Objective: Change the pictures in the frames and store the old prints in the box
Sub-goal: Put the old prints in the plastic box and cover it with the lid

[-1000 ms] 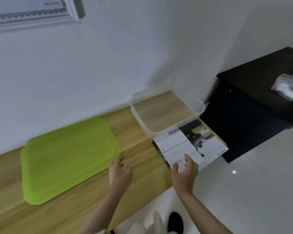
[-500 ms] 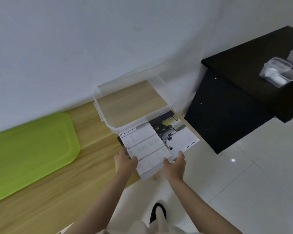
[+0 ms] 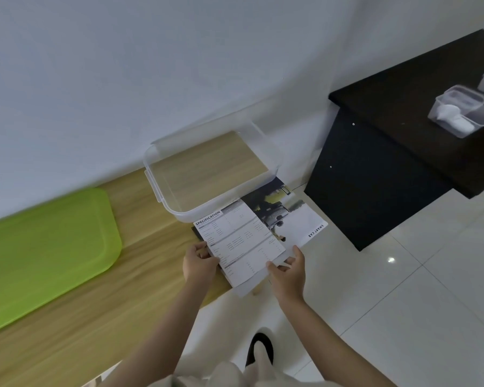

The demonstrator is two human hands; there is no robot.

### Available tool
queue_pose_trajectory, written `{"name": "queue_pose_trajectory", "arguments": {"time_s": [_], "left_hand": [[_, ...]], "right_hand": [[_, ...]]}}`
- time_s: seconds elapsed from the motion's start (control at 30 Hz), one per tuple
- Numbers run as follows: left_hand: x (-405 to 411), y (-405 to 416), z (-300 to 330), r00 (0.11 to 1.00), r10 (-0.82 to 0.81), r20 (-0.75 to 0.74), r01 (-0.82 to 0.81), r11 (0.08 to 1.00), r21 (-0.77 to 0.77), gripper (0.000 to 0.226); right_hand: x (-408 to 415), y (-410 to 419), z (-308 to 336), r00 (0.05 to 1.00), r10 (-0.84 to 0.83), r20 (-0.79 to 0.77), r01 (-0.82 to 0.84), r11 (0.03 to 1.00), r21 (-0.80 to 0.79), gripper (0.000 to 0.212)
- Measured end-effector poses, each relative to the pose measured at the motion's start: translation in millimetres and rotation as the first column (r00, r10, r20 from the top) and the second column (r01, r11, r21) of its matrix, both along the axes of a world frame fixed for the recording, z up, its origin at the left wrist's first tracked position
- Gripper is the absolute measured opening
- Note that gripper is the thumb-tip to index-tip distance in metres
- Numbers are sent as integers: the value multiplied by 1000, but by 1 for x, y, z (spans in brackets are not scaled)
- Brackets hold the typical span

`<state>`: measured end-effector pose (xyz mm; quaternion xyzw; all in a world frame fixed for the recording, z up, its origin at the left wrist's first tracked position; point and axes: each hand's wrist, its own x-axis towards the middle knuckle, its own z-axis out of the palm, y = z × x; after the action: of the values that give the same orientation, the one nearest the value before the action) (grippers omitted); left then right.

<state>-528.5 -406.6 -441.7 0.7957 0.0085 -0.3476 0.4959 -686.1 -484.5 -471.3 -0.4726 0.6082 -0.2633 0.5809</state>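
The white printed specification sheet (image 3: 239, 241) is pinched at its near corners by the left hand (image 3: 199, 263) and right hand (image 3: 287, 275), while the clear plastic box (image 3: 162, 188) (apparently empty) lies just beyond, along the sheet's long axis.

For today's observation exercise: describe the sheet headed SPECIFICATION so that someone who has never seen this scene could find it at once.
Start at the long wooden table against the wall and go to its right end, where a clear plastic box stands. Just in front of the box lies the sheet, held at its near edge by the left hand and the right hand. Unlike the car photo print beside it, it is white with printed tables.
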Motion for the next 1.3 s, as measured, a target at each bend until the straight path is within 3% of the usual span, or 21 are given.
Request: {"name": "queue_pose_trajectory", "arguments": {"time_s": [0.23,0.57,0.77,1.03,1.3], "left_hand": [[-23,2,6,999,-3,36,5,999,-41,37],[-41,-15,41,985,-58,161,95,967,-237,38],[14,-30,65,970,-20,242,104,934,-341,42],[126,-40,74,974,9,226,52,964,-261,40],[191,-61,52,956,-73,284,102,991,-90,39]], "right_hand": [[-17,-12,13,987,-109,116,111,994,-11,84],[-29,-25,47,947,-240,212,284,935,-211,78],[18,-44,81,929,-163,331,256,931,-259,80],[128,-68,85,980,1,198,41,977,-207,89],[188,-86,69,999,51,-12,-52,988,-147,92]]}}
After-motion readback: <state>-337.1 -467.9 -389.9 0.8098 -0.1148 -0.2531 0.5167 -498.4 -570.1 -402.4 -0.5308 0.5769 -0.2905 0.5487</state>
